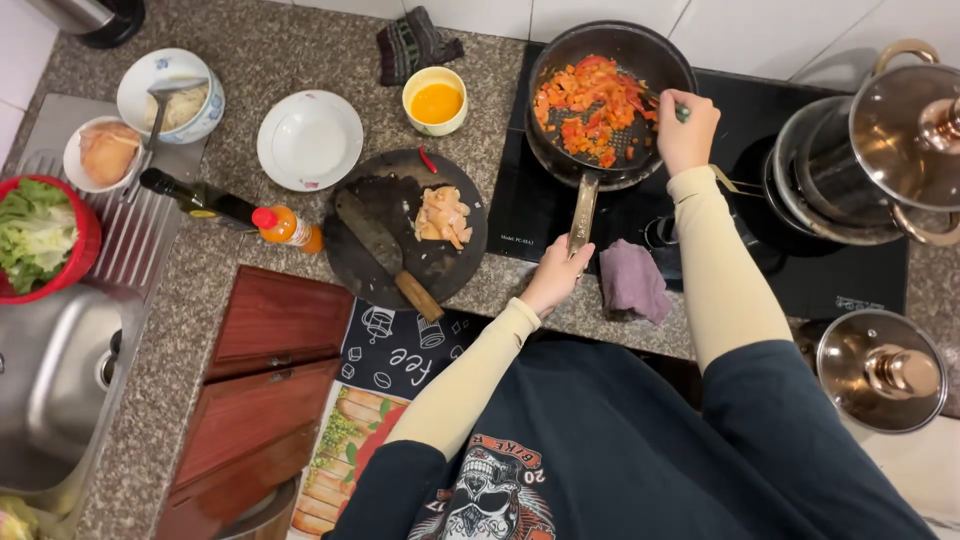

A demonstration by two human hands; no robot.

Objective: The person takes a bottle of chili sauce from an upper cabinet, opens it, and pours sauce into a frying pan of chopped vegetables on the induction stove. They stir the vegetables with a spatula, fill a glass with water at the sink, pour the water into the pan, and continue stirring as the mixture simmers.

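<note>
**Chopped tomato stirred in a held pan**

The dark frying pan (610,100) is kept on the black cooktop (540,215), and its handle (582,212) is gripped at the end by the closed left hand (556,275). A utensil (680,112), mostly hidden, is clasped in the closed right hand (686,130) at the pan's right rim. Red and orange tomato pieces (590,105) are spread across the pan.

A spill over the rim could be caused by a hard stir, since the pieces are heaped toward the left side. The purple cloth (632,280) lies just beside the handle on the cooktop edge and could be scorched if it is pushed nearer the heat.

A yellow cup (434,100) is filled with orange liquid, probably beaten egg. A white plate (309,140) is seen bare. Pale chopped food (442,215) and a cleaver (385,252) are left on the round dark board (360,255). Greens are held in a red colander (88,235). A lidded steel pot (880,150) stands at the right.
</note>
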